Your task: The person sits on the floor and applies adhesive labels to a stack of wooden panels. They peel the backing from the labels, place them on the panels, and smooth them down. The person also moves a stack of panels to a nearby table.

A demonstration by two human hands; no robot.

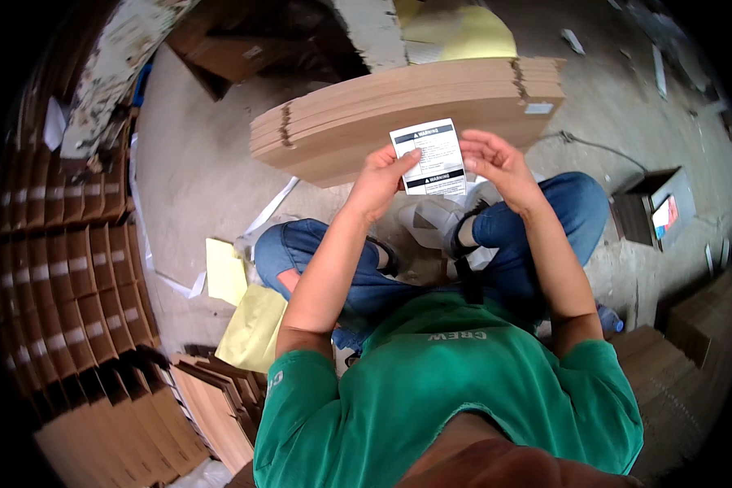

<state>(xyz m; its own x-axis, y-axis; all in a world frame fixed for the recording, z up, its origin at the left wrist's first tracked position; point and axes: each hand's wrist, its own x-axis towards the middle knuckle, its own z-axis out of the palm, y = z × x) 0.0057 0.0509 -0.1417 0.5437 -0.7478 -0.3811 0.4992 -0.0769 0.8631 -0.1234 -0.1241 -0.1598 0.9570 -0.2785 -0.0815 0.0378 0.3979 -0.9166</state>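
Note:
My left hand [384, 180] pinches a white printed label [431, 167] by its left side, thumb on the front and fingers behind. The label has black bands and small print, and faces me upright. At its right edge is my right hand [500, 167], fingers spread and thumb close to the edge; whether it touches is hard to tell. Just beyond the hands, a bundle of flat folded brown cardboard boxes [342, 130] stands on edge, with a small white sticker [538, 108] at its right end.
Rows of folded cardboard [65, 285] line the left. Yellow paper sheets [252, 325] and white strips [272, 205] lie on the concrete floor [191, 146] beside my bent legs. To the right are an open dark box [655, 207], a cord [602, 146] and more cardboard [659, 374].

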